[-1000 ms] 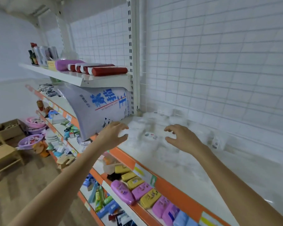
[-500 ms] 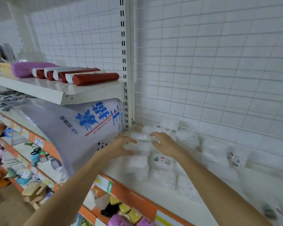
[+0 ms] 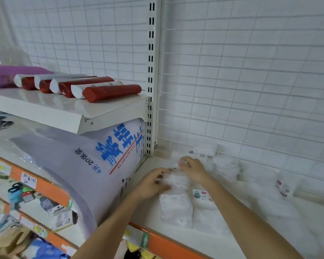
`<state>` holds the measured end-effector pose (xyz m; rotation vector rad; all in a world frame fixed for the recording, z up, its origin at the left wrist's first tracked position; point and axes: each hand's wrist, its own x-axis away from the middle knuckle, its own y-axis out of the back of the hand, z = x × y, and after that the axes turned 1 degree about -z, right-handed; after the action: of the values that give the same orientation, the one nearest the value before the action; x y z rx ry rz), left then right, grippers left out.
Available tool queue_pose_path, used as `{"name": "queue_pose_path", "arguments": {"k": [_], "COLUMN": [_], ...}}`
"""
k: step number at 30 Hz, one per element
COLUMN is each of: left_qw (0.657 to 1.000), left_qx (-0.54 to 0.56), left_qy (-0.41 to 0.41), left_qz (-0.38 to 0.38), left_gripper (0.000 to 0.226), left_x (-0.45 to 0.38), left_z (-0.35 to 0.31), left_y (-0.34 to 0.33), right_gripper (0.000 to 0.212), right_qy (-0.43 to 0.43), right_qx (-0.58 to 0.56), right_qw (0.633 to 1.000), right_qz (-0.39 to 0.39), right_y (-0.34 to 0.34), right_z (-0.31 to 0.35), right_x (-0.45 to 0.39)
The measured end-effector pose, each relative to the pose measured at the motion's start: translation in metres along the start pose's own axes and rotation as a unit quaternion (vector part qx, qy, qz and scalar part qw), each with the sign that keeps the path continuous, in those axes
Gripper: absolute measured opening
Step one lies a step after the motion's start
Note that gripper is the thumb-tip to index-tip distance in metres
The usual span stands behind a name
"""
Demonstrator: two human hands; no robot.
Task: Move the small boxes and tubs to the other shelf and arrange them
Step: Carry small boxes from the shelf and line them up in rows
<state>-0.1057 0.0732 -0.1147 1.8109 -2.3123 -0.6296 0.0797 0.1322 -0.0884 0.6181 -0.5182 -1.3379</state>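
Hands together on one clear packet [image 3: 174, 179]: left hand [image 3: 151, 185] and right hand [image 3: 192, 169] pinching its ends; slippery wrap could slide, toppling neighbouring white packs [image 3: 177, 209]

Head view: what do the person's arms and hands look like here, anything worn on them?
Both forearms are bare with no sleeves in view. The left hand and right hand wear no gloves, and no watch, bracelet or ring is visible. The fingers are slightly blurred, so fine detail cannot be made out.
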Motion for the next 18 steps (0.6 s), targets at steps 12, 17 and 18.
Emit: {"name": "queue_pose_path", "arguments": {"k": [12,17,18], "left_qw": [0.988,0.981,0.979], "left_qx": [0.014,-0.067,-0.087], "left_qy": [0.023,0.092,0.110], "left_qz": [-0.152,-0.155,-0.149], "left_gripper": [0.031,0.051,0.052], "left_x": [-0.010,-0.021,-0.022], "left_z": [-0.038,-0.039,-0.039], "left_y": [0.000,-0.008,-0.009], "right_gripper": [0.021,0.028,0.027], "right_qy": [-0.089,-0.098,-0.104], "right_qx": [-0.220,-0.194,-0.204], "right_qw": [0.964,0.973,0.971], "right_qz": [-0.120,-0.077,-0.065], "right_y": [0.066,0.065,0.065], "right_z": [-0.025,-0.033,-0.035], "right_x": [0.057,0.070,0.072]}}
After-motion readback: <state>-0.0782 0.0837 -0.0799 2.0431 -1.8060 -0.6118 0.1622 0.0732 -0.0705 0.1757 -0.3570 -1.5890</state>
